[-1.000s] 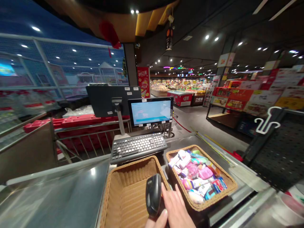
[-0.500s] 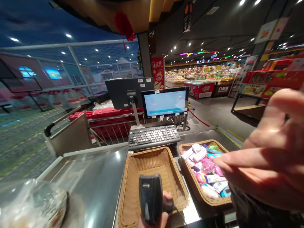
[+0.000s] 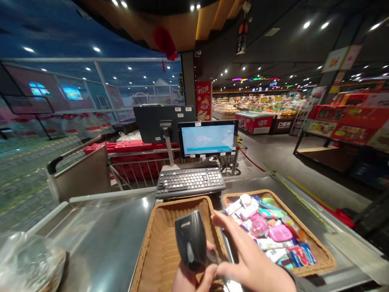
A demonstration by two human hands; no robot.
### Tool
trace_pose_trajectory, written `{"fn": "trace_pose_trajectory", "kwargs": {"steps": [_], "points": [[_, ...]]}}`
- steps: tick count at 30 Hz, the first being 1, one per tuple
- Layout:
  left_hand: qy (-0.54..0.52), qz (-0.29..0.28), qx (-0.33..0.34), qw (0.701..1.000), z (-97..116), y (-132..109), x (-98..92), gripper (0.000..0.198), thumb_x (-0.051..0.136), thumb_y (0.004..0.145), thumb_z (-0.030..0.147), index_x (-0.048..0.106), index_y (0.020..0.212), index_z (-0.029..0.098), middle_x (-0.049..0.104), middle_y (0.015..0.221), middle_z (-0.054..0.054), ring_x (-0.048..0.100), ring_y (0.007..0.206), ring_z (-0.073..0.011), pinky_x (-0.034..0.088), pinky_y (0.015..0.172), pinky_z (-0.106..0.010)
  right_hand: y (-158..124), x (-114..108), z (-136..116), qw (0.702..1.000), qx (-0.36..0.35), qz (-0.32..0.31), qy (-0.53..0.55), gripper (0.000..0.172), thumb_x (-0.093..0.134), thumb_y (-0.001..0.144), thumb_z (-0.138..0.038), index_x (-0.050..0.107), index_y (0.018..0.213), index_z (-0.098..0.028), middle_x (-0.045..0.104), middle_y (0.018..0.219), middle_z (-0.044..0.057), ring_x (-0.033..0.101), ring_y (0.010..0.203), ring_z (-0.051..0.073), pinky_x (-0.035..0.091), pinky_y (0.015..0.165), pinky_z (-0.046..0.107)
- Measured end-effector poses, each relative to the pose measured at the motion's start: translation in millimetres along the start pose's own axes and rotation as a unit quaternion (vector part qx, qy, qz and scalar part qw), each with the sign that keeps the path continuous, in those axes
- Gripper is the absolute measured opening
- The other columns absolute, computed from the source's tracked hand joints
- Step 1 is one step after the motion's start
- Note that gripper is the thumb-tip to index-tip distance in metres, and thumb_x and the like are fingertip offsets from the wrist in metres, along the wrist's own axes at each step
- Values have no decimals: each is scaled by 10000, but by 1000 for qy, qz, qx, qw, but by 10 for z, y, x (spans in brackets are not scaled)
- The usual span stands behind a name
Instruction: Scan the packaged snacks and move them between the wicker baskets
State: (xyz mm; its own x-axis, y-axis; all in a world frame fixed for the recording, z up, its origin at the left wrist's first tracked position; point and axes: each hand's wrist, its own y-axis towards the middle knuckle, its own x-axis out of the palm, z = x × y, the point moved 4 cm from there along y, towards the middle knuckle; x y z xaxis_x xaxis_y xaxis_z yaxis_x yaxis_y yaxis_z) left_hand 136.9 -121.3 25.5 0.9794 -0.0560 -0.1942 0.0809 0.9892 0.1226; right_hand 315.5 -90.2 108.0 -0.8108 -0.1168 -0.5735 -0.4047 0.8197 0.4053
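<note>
A black handheld scanner (image 3: 191, 240) is gripped from below by my left hand (image 3: 186, 279), above the near part of a wicker basket (image 3: 161, 227). My right hand (image 3: 246, 259) reaches in from the right beside the scanner. Its index finger is stretched out and its thumb is apart from it, with the fingertips close to the scanner's handle. Nothing shows between these fingers. Behind my right hand, a second wicker basket (image 3: 326, 259) holds several small colourful packages, among them a pink one (image 3: 280, 233).
A keyboard (image 3: 191, 180) and a lit monitor (image 3: 208, 138) stand behind the baskets. A clear plastic bag (image 3: 28, 261) lies at the left on the metal counter (image 3: 106, 235). Store shelves with red boxes (image 3: 349, 117) are at the right.
My right hand has moved left and down from the right edge to beside the scanner. The scanner has tilted slightly to the left. The view has shifted a little, showing more of the right basket.
</note>
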Motion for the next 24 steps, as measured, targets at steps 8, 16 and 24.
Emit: {"fn": "trace_pose_trajectory", "kwargs": {"steps": [8, 16, 24], "points": [[145, -262, 107, 948, 421, 295, 779, 665, 601, 834, 200, 421, 1475, 176, 595, 1371, -166, 609, 1221, -281, 450, 1122, -426, -749, 214, 597, 943, 242, 182, 138, 414, 566, 918, -490, 696, 1140, -166, 734, 1156, 146, 694, 1079, 281, 545, 978, 421], [253, -389, 252, 850, 429, 349, 793, 572, 567, 919, 297, 444, 1477, 254, 548, 1468, -121, 561, 1304, -275, 464, 1116, -386, -1605, -345, 1072, 846, 335, 397, 120, 442, 783, 687, -565, 739, 850, -157, 779, 786, 117, 748, 742, 277, 619, 703, 325], [447, -323, 388, 739, 797, 1385, 706, 343, 535, 931, 170, 630, 1260, 192, 564, 1442, -161, 492, 1366, -313, 377, 1151, -572, -1483, -1048, 1058, 886, 272, 371, 52, 244, 738, 743, -422, 783, 816, -194, 794, 803, 95, 762, 741, 278, 636, 704, 342]]}}
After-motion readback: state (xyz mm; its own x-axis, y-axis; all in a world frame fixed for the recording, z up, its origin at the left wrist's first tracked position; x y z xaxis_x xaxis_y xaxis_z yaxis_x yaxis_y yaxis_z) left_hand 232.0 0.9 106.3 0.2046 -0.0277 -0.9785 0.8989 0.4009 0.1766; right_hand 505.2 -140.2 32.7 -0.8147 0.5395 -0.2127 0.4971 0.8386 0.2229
